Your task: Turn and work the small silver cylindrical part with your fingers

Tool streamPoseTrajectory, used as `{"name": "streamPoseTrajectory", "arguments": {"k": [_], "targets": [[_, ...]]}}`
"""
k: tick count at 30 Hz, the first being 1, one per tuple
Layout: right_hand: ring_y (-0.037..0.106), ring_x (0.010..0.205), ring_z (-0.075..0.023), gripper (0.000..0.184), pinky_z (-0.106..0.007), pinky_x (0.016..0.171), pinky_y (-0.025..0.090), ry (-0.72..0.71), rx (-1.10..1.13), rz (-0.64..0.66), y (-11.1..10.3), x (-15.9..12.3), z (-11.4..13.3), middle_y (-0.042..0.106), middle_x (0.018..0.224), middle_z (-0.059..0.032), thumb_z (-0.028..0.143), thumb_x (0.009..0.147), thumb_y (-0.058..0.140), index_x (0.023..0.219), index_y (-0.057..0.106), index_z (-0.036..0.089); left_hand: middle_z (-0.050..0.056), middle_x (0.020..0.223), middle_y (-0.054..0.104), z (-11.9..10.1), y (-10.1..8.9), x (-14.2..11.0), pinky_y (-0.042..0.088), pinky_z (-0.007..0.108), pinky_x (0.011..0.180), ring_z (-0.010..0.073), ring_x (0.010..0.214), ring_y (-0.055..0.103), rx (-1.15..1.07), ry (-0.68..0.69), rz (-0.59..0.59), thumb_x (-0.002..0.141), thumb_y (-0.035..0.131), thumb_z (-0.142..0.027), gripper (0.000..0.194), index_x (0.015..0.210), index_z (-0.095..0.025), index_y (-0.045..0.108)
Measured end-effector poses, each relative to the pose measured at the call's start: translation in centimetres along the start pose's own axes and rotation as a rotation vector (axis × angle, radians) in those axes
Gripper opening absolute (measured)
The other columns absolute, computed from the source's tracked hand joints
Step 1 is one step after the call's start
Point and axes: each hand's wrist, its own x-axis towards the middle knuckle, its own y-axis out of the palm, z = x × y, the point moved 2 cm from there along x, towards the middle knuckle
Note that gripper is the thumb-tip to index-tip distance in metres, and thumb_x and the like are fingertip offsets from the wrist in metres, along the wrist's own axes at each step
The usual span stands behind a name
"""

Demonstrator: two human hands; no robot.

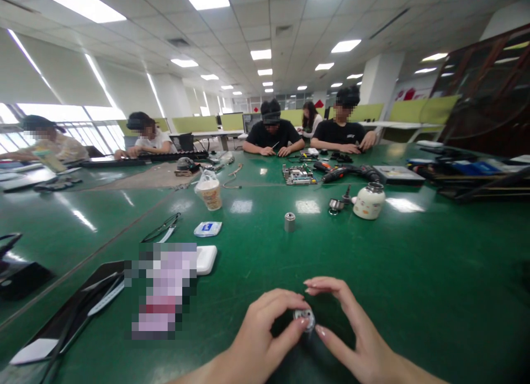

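Between the thumb and forefinger of my left hand (269, 329) is a small round metallic part (304, 319) with holes or marks on its face; its exact kind is unclear. My right hand (356, 331) is beside it, fingers curved and thumb apart from them, with nothing in its grasp. Farther up the green table (256, 262) stands a short silver metal cylinder (290, 222), touched by neither hand.
Left of my hands lie a blurred-out purplish item (165, 290), a white case (206, 260), a small packet (207, 229) and cables. Beyond stand a cup (210, 192), a cream flask (370, 201), a circuit board (298, 174) and a power drill (335, 171). Several people sit across.
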Motion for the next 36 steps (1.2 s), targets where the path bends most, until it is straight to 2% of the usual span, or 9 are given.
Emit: {"name": "streamPoseTrajectory", "arguments": {"k": [5,8,14,21,24,27,28,33,36], "targets": [[0.049,0.127,-0.0242,0.058,-0.04,0.106,0.044,-0.232,-0.031,0.111,-0.3,0.1,1.1,0.053,0.136,-0.0113,0.01,0.084,0.053,0.137,0.037,0.025,0.001,0.109,0.072,1.3,0.5,-0.7,0.05,0.028,0.086,0.0192,0.097,0.067,0.043,-0.031,0.038,0.082,0.074,-0.027,0.04,0.12,-0.026,0.061],[0.054,0.121,-0.0226,0.049,-0.038,0.102,0.047,-0.256,-0.043,0.104,-0.4,0.5,1.7,0.062,0.127,-0.0077,0.01,0.085,0.054,0.13,0.048,0.028,0.0,0.109,0.073,1.6,0.6,-0.9,0.049,0.028,0.083,0.0196,0.094,0.067,0.075,-0.044,0.043,0.082,0.074,-0.028,0.04,0.12,-0.027,0.061],[0.066,0.098,-0.0196,0.024,-0.038,0.095,0.049,-0.191,-0.002,-0.059,-0.6,1.1,1.4,0.072,0.099,-0.0019,0.013,0.085,0.058,0.104,0.06,0.028,-0.003,0.112,0.073,1.1,0.3,-0.7,0.047,0.027,0.083,0.0185,0.095,0.067,0.076,-0.069,0.072,0.083,0.074,-0.032,0.039,0.12,-0.031,0.061],[0.072,0.076,-0.0183,0.018,-0.031,0.075,0.054,0.16,0.065,-0.067,0.0,2.6,1.8,0.073,0.079,0.0008,0.023,0.077,0.074,0.088,0.06,0.023,-0.002,0.107,0.075,0.9,0.3,-0.5,0.047,0.027,0.08,0.0186,0.09,0.068,0.075,-0.089,0.068,0.081,0.076,-0.033,0.04,0.119,-0.028,0.063],[0.073,0.076,-0.0187,0.017,-0.031,0.075,0.055,0.143,0.108,-0.134,-1.3,3.2,2.2,0.073,0.077,0.0001,0.027,0.079,0.074,0.085,0.059,0.022,-0.002,0.106,0.075,0.7,0.2,-0.5,0.047,0.027,0.08,0.0187,0.089,0.067,0.078,-0.101,0.063,0.08,0.076,-0.034,0.04,0.117,-0.027,0.064],[0.074,0.081,-0.0213,0.027,-0.034,0.083,0.054,0.149,0.118,-0.233,-4.0,4.2,1.4,0.075,0.082,-0.0027,0.033,0.075,0.078,0.089,0.058,0.022,-0.002,0.105,0.075,0.6,0.1,-0.5,0.046,0.027,0.081,0.0184,0.089,0.067,0.089,-0.114,0.068,0.08,0.076,-0.036,0.04,0.117,-0.027,0.064],[0.074,0.083,-0.0225,0.029,-0.036,0.086,0.054,0.171,0.092,-0.204,-4.8,4.5,0.8,0.076,0.083,-0.0039,0.035,0.074,0.079,0.09,0.058,0.022,-0.002,0.105,0.074,0.6,0.1,-0.5,0.046,0.027,0.081,0.0183,0.09,0.067,0.091,-0.115,0.071,0.08,0.076,-0.036,0.04,0.118,-0.028,0.063],[0.073,0.088,-0.0238,0.027,-0.039,0.087,0.054,0.285,0.044,0.198,-6.8,5.1,-4.1,0.077,0.089,-0.0068,0.041,0.077,0.074,0.089,0.065,0.019,-0.003,0.108,0.074,0.7,0.2,-0.5,0.045,0.028,0.083,0.0185,0.093,0.067,0.092,-0.116,0.08,0.08,0.076,-0.036,0.042,0.119,-0.028,0.062],[0.073,0.086,-0.0234,0.028,-0.038,0.085,0.055,0.3,0.051,0.258,-6.7,4.8,-6.0,0.076,0.09,-0.0078,0.043,0.077,0.074,0.085,0.067,0.017,-0.003,0.109,0.073,0.6,0.1,-0.5,0.045,0.029,0.084,0.0188,0.094,0.067,0.084,-0.116,0.088,0.08,0.076,-0.035,0.042,0.119,-0.028,0.062]]}}
